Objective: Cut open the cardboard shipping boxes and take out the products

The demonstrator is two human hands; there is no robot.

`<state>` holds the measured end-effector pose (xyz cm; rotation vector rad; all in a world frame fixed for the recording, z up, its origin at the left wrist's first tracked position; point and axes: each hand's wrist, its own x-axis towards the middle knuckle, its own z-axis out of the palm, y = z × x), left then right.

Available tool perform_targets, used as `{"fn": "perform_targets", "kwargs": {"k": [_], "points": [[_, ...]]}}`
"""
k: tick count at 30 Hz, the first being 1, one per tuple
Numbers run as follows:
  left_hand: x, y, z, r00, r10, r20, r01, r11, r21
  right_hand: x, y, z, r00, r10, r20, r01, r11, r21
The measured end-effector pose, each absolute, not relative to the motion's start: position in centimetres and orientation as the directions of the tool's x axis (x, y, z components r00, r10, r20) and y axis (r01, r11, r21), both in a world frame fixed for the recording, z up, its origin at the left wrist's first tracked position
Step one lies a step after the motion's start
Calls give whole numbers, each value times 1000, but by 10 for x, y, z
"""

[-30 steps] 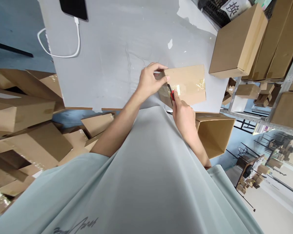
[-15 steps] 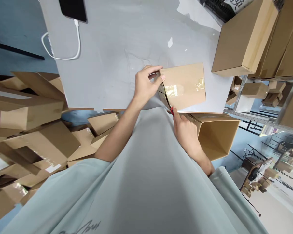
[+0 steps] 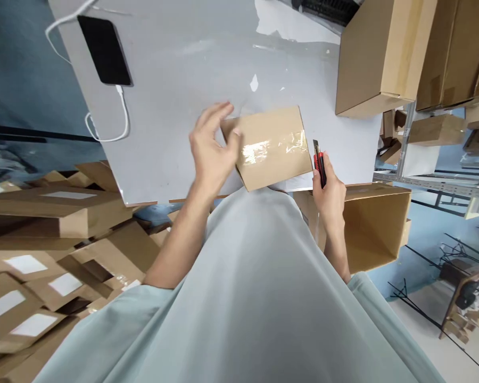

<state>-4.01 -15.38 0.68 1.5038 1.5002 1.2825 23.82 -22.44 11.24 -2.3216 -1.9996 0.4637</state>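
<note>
A small taped cardboard box (image 3: 275,127) lies on the table's near edge, turned slightly, with shiny clear tape across its top. My left hand (image 3: 213,149) is curled at the box's left end, thumb over its edge and the other fingers along the back corner. Motion blurs these fingers a little. To the right of the box, and apart from it, my right hand (image 3: 330,194) grips a red and black box cutter (image 3: 320,167). Its blade end points up and away from me.
A black phone (image 3: 105,50) with white cables lies at the table's (image 3: 163,122) left. Taller cartons (image 3: 363,58) stand at the right. An open box (image 3: 371,229) sits below the right edge. Many cardboard boxes (image 3: 104,244) are heaped at the lower left; metal shelving (image 3: 407,138) holds more.
My right hand has drawn the box cutter away from the box's left edge and over to its right side. The box has turned slightly, my left hand moving with it. The view has shifted.
</note>
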Motion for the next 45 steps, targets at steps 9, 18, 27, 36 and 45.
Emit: {"fn": "perform_targets", "kwargs": {"k": [9, 18, 27, 36, 45], "points": [[81, -157, 20, 245, 949, 198, 598, -309, 739, 261, -208, 107, 18, 956, -294, 944, -114, -311], [83, -161, 20, 203, 962, 182, 648, -271, 712, 259, -178, 105, -111, 919, -377, 965, 9, -263], [83, -160, 15, 181, 971, 155, 608, -235, 758, 234, -170, 128, -25, 874, -485, 1000, 19, -17], [81, -161, 12, 177, 969, 172, 556, -243, 795, 195, -155, 139, 22, 874, -485, 998, 12, 67], [92, -163, -7, 283, 948, 148, 577, -291, 763, 196, -190, 156, 143, 846, -513, 974, -27, 226]]}}
